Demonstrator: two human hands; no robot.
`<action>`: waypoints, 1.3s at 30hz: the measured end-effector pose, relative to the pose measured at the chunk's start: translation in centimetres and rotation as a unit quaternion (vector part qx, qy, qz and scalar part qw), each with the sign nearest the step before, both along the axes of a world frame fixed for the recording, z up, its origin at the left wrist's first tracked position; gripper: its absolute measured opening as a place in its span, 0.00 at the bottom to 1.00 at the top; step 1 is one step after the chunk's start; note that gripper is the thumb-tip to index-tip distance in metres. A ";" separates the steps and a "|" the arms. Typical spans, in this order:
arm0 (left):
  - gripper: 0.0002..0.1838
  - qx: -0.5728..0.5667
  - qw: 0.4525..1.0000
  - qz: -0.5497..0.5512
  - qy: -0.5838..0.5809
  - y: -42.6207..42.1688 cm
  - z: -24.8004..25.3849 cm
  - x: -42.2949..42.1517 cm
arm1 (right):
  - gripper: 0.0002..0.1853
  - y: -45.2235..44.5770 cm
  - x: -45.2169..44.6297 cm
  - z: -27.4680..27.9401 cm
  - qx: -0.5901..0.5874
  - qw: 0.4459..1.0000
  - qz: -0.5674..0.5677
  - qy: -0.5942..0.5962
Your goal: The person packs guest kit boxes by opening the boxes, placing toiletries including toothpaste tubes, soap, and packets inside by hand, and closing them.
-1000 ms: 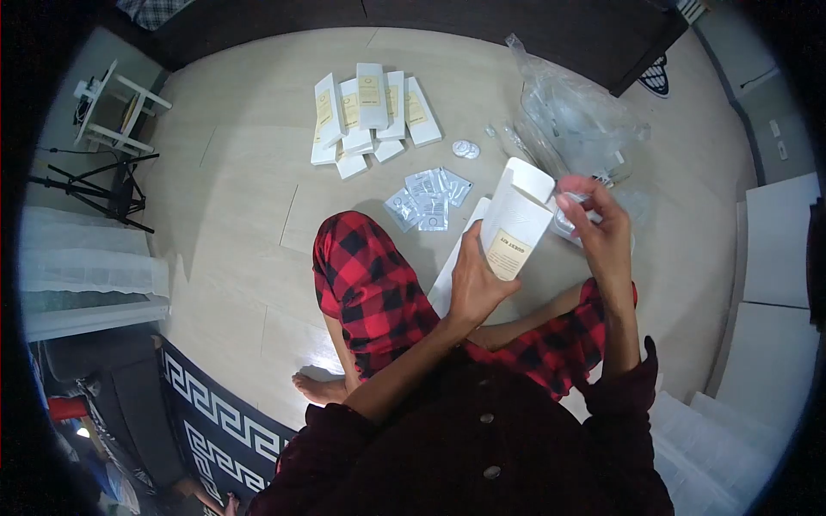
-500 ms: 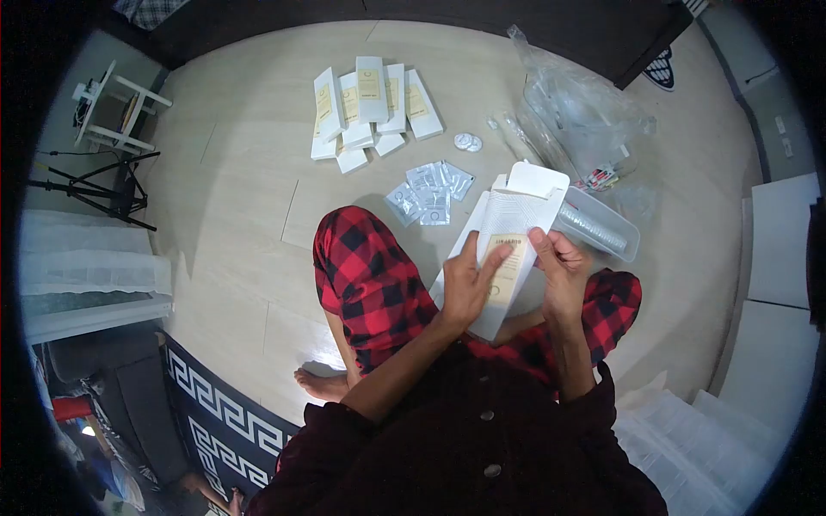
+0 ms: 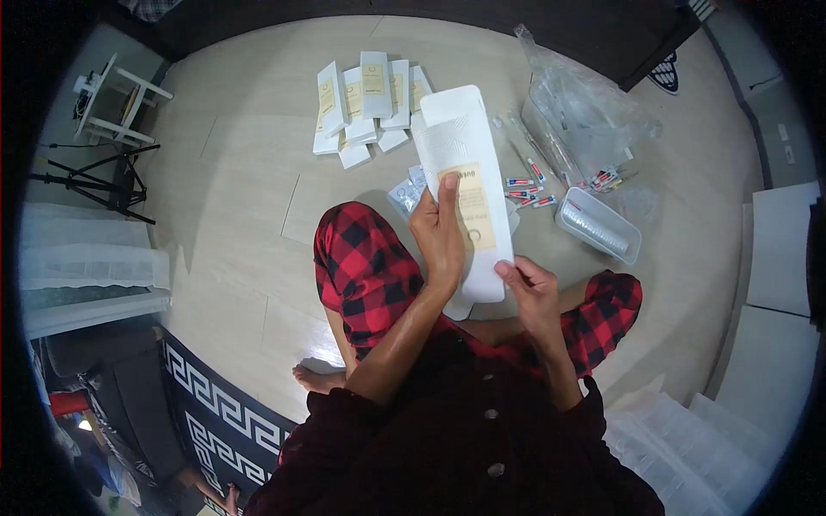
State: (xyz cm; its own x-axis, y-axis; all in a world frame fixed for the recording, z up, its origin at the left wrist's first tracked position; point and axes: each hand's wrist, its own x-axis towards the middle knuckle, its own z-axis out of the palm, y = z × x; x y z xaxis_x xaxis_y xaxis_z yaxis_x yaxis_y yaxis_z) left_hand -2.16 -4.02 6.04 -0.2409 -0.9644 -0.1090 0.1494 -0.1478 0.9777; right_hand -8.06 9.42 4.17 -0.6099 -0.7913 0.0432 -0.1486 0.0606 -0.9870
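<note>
A white cardboard box [image 3: 476,206] with a pale yellow label is tilted in front of me, its top flap standing up. My left hand [image 3: 440,236] grips its left side, thumb on the label and the other fingers mostly hidden behind. My right hand [image 3: 533,297] pinches the box's lower right edge between thumb and fingers. Partly covered by the box, silvery sachets [image 3: 403,198] lie on the floor. Several small toothpaste tubes [image 3: 521,193] are scattered to the right of it.
Beyond the sachets is a pile of labelled white boxes [image 3: 372,82]. A clear tub [image 3: 635,249] holding round, wrapped discs stands at right, near clear plastic bags [image 3: 594,107]. A black tripod [image 3: 120,185] is at left. My crossed legs [image 3: 366,267] frame the work area.
Both hands have shifted the box, swinging its top up and left over the sachets. My right hand has slid from its upper right side to its lower edge. Toothpaste tubes are uncovered.
</note>
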 end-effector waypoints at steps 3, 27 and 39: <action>0.20 0.007 0.999 0.028 -0.017 2.7 -1.7 0.4 | 0.14 0.4 -0.1 0.8 0.065 0.982 -0.033 -0.174; 0.15 -0.218 0.971 -0.091 -0.042 6.9 -5.4 0.6 | 0.29 -0.2 0.7 -1.8 0.026 0.984 -0.137 0.112; 0.12 -0.132 0.947 -0.277 -0.094 5.9 -5.0 1.4 | 0.07 1.7 -1.1 -2.7 -0.016 0.988 -0.151 -0.017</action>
